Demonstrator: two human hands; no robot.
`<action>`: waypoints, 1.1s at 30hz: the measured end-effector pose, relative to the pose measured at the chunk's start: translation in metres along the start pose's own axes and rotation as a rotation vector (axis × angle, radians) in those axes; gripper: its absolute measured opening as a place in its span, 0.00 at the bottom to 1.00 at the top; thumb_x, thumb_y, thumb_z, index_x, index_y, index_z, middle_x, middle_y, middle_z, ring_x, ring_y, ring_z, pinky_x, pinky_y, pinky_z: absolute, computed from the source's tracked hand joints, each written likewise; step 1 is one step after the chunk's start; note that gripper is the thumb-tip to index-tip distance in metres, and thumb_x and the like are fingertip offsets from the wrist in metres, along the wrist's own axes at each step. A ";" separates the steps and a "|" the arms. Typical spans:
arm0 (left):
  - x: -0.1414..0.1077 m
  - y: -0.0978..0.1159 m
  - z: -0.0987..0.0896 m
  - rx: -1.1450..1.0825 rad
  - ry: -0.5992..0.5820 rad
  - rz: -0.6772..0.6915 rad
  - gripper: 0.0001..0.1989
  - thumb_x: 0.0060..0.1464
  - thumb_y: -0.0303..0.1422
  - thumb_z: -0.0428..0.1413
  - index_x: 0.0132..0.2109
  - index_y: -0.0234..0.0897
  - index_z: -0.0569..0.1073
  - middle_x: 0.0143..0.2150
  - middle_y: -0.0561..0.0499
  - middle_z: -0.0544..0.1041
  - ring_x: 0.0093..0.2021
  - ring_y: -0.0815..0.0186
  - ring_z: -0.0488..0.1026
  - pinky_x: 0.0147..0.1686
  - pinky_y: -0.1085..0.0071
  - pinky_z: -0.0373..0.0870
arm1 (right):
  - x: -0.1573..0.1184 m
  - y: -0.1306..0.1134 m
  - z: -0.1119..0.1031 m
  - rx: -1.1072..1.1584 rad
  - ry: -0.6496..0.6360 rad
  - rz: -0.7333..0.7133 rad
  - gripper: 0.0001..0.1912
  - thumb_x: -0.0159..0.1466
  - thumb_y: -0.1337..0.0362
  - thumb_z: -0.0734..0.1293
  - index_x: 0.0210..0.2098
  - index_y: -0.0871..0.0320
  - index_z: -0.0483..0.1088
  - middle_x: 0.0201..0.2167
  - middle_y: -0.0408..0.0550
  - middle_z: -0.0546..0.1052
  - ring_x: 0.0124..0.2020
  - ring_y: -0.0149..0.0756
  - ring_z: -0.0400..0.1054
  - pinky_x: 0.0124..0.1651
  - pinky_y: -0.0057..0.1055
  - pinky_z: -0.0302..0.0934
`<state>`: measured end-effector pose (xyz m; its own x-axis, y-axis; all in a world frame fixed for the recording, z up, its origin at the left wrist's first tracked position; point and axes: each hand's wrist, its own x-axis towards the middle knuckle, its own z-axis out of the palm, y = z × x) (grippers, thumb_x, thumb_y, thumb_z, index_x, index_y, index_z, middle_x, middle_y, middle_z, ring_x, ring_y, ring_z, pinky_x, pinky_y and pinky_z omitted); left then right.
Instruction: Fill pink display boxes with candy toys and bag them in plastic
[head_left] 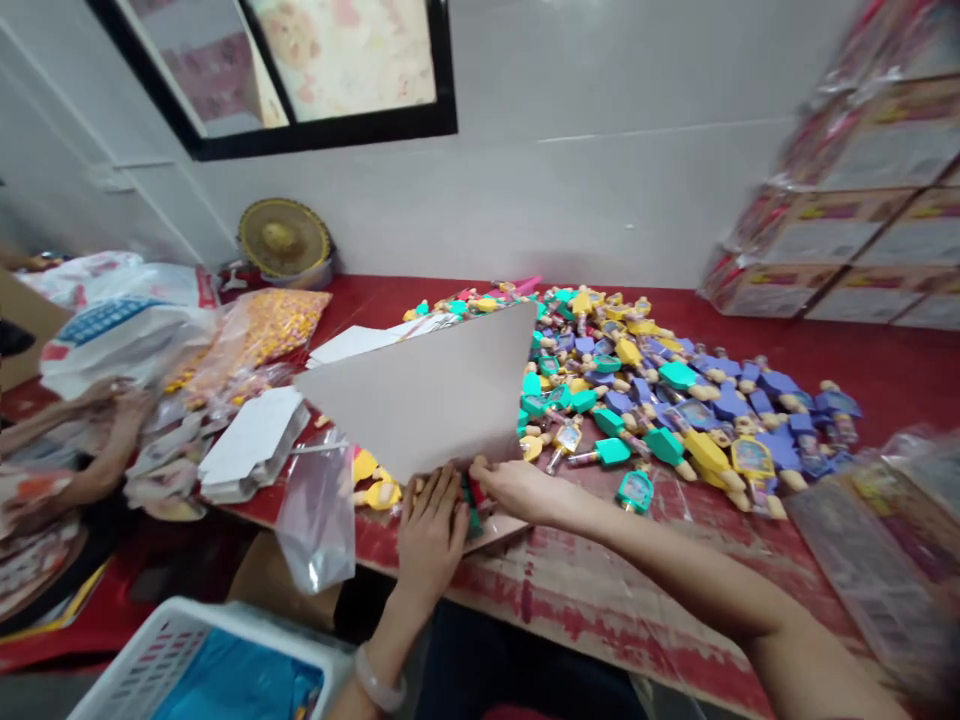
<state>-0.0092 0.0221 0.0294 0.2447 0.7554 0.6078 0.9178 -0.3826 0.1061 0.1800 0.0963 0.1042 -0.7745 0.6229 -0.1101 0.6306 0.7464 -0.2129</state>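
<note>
The left hand [435,520] and right hand [517,488] are at the card's [442,390] near edge, perhaps steadying it; their grasp I cannot tell.

Toys [664,445] lay on table [577,585], mostly right of card [427,395]; boxes [817,225] behind, right; basket [176,612] before table, left.

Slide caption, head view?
Left hand and right hand at a flat grey cardboard panel, beside green, yellow, purple plastic toys.

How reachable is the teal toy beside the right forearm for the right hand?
Probably yes: nothing covers the teal toy just beyond the right forearm, though the right hand is at the lower edge of the grey board.
</note>
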 end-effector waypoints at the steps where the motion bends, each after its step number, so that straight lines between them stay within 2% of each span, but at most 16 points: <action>1: 0.000 -0.003 0.000 0.008 -0.005 0.012 0.21 0.68 0.33 0.47 0.65 0.36 0.69 0.65 0.44 0.72 0.65 0.56 0.69 0.70 0.50 0.51 | -0.001 0.002 -0.001 0.003 0.006 -0.008 0.19 0.67 0.73 0.62 0.56 0.61 0.61 0.46 0.58 0.79 0.42 0.45 0.77 0.33 0.30 0.58; 6: 0.002 -0.005 -0.002 0.038 -0.032 0.033 0.22 0.68 0.32 0.48 0.66 0.36 0.65 0.65 0.43 0.71 0.65 0.58 0.69 0.71 0.52 0.48 | -0.007 0.023 0.001 0.083 -0.029 -0.055 0.21 0.66 0.67 0.67 0.57 0.60 0.60 0.39 0.55 0.80 0.39 0.46 0.77 0.30 0.29 0.56; 11: 0.007 0.003 -0.007 0.048 -0.066 0.007 0.20 0.68 0.34 0.47 0.64 0.37 0.67 0.65 0.44 0.71 0.64 0.59 0.70 0.70 0.52 0.49 | -0.005 0.033 0.008 0.103 -0.005 -0.085 0.23 0.66 0.71 0.65 0.59 0.64 0.57 0.44 0.60 0.79 0.42 0.49 0.77 0.34 0.32 0.60; 16: 0.006 0.009 -0.012 0.050 -0.086 -0.040 0.21 0.68 0.34 0.47 0.65 0.39 0.67 0.66 0.46 0.71 0.65 0.60 0.69 0.71 0.52 0.50 | -0.012 0.030 0.009 0.087 -0.065 -0.134 0.24 0.67 0.73 0.61 0.62 0.63 0.55 0.46 0.61 0.78 0.45 0.49 0.76 0.40 0.34 0.63; 21: 0.005 0.009 -0.012 0.045 -0.074 -0.050 0.21 0.68 0.34 0.47 0.65 0.40 0.68 0.65 0.47 0.71 0.64 0.60 0.70 0.71 0.51 0.50 | -0.013 0.018 0.013 0.073 -0.057 -0.152 0.26 0.64 0.79 0.57 0.62 0.64 0.56 0.51 0.66 0.75 0.44 0.49 0.76 0.40 0.35 0.65; 25: 0.005 0.005 -0.011 0.037 -0.083 -0.030 0.21 0.69 0.35 0.47 0.65 0.38 0.68 0.66 0.46 0.71 0.64 0.59 0.70 0.70 0.50 0.51 | -0.020 0.030 0.009 0.137 -0.097 -0.166 0.31 0.65 0.75 0.62 0.65 0.67 0.50 0.44 0.62 0.78 0.44 0.47 0.75 0.40 0.33 0.63; 28: 0.007 0.006 -0.010 0.040 -0.075 -0.039 0.20 0.69 0.35 0.46 0.64 0.39 0.69 0.65 0.46 0.72 0.63 0.59 0.71 0.70 0.50 0.53 | -0.024 0.040 0.009 0.147 -0.148 -0.176 0.23 0.65 0.74 0.63 0.59 0.65 0.59 0.40 0.58 0.80 0.41 0.46 0.75 0.38 0.31 0.61; 30: 0.009 0.006 -0.009 0.042 -0.068 -0.040 0.20 0.69 0.36 0.47 0.63 0.38 0.70 0.65 0.45 0.72 0.63 0.59 0.71 0.69 0.50 0.53 | -0.016 0.037 0.015 0.150 -0.131 -0.138 0.20 0.65 0.75 0.62 0.57 0.64 0.61 0.41 0.59 0.80 0.42 0.46 0.76 0.38 0.31 0.61; 33: 0.009 0.005 -0.009 0.035 -0.070 -0.037 0.20 0.69 0.36 0.47 0.62 0.37 0.70 0.64 0.44 0.73 0.63 0.58 0.71 0.68 0.49 0.54 | 0.000 0.021 0.032 0.266 -0.034 -0.001 0.25 0.66 0.74 0.61 0.62 0.63 0.55 0.43 0.59 0.80 0.42 0.46 0.76 0.41 0.33 0.63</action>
<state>-0.0049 0.0223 0.0426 0.2304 0.8043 0.5478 0.9367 -0.3358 0.0991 0.1922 0.1045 0.0690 -0.7793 0.6107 -0.1409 0.5977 0.6567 -0.4599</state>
